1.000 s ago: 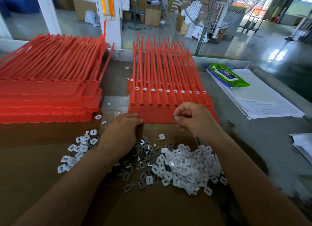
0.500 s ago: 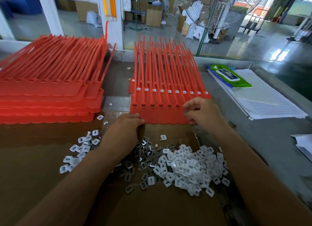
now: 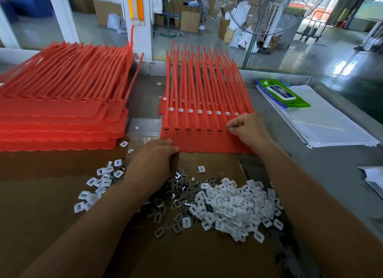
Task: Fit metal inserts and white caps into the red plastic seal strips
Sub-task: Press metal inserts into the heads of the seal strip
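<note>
Reaching forward from the sheet's near edge, the right hand [image 3: 246, 130] is now working at the socket row of the red seal strips [image 3: 196, 143], pinching a piece too small to identify, probably a metal insert for the next unfilled socket. The left hand [image 3: 153, 159] is steadying the sheet's near-left corner, fingers lying on its edge. Metal inserts [image 3: 178, 186] and white caps [image 3: 232, 205] are waiting just behind both hands. Open tabletop is lying right of the right hand before the papers [image 3: 331, 128]; the red stack [image 3: 62, 120] is crowding the left hand's far side.
</note>
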Tool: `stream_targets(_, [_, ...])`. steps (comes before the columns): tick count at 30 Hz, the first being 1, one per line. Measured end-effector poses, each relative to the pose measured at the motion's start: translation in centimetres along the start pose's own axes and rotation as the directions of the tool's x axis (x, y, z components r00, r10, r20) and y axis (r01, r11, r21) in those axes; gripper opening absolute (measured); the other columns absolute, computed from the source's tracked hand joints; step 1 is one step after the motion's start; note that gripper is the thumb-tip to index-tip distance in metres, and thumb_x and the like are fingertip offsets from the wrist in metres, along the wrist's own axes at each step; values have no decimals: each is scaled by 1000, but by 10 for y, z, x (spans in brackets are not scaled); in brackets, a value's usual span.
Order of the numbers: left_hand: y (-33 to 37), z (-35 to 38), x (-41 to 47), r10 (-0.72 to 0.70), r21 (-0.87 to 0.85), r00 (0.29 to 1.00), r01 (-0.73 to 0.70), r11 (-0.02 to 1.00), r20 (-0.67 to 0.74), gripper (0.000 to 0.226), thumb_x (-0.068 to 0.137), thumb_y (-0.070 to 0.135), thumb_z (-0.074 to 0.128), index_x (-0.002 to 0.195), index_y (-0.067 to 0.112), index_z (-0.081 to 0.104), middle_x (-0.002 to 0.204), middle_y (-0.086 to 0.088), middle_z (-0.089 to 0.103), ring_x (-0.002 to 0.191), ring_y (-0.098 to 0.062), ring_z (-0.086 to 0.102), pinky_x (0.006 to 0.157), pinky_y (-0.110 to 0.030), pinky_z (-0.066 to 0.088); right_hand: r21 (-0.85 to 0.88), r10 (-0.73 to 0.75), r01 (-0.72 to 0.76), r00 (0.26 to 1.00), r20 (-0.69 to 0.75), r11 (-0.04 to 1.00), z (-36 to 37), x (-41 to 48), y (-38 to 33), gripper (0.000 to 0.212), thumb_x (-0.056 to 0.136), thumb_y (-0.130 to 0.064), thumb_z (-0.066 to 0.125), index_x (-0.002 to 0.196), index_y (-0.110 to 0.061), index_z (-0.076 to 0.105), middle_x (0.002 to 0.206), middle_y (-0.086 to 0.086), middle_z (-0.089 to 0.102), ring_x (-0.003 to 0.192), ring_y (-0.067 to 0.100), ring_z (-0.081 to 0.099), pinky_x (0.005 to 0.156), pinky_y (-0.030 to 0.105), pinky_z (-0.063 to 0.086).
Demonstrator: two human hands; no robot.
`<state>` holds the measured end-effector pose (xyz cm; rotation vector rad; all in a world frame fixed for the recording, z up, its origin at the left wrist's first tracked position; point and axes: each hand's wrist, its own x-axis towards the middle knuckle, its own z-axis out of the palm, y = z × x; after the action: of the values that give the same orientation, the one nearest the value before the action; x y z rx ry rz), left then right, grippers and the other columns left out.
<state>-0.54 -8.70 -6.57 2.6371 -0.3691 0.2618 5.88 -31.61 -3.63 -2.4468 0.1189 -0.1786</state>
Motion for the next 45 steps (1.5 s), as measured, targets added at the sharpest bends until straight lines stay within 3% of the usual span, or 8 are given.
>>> stream_targets(16, [-2,1,-1,-6,1,1000,6,1000,5,41,86,1,45,121,18,56,137,-1,46,126,-17,39,103,-28,29,19,67,-67,998,12,998,5,5,4,19,81,-6,62,74,-22,68,93,-6,60,89,5,44,82,24,35])
stream_targets(22, [-1,1,-1,1,3,1000,-1,1000,3,40,86,1,46,121,18,57,136,-1,47,125,-17,40,102,-26,29,45,147,-146,989,-19,988,6,13,-1,25,76,-4,61,62,-24,63,72,-13,55,69,1,43,66,22,36])
stream_targets(25, [-1,1,-1,-3,-3,1000,3,1000,2,39,87,2,46,121,17,57,136,-2,47,126,-17,40,102,-26,28,15,114,-114,993,-33,993,6,11,-1,16,77,-4,60,70,-16,69,76,-8,58,67,1,44,56,16,32])
stream_targets(29, [-1,1,-1,-9,-11,1000,9,1000,3,41,86,1,46,121,18,57,136,-1,47,126,-16,40,102,-26,29,-60,-6,5,1000,-26,998,5,4,5,20,85,-5,57,94,-13,72,102,-3,65,86,1,45,82,19,34])
stream_targets(33, [-1,1,-1,-6,-8,1000,6,1000,3,41,87,1,44,121,19,56,136,-1,47,126,-17,40,102,-28,30,-133,-86,90,996,38,987,2,-5,10,28,90,-3,49,109,-13,67,121,5,61,109,15,52,87,21,33])
stream_targets(38, [-1,1,-1,-10,-3,1000,10,1000,8,41,87,1,43,122,18,56,137,-1,46,126,-17,39,103,-28,29,-235,-135,152,987,87,960,-1,-14,7,29,94,-10,47,118,-13,61,128,7,53,118,20,48,99,29,33])
stream_targets(42, [-1,1,-2,-6,12,1000,5,1000,13,42,86,1,44,123,19,55,137,0,45,126,-16,38,103,-28,29,-143,-206,212,977,52,967,-6,-30,-11,25,91,-15,54,114,-13,63,117,-2,61,99,1,51,86,15,34])
stream_targets(45, [-1,1,-1,-8,17,1000,7,1000,15,42,87,1,45,123,20,54,138,0,44,127,-16,37,103,-28,29,-39,-295,305,941,164,952,-6,-48,-32,21,88,-16,58,107,-16,66,96,-15,56,77,-14,46,64,0,35])
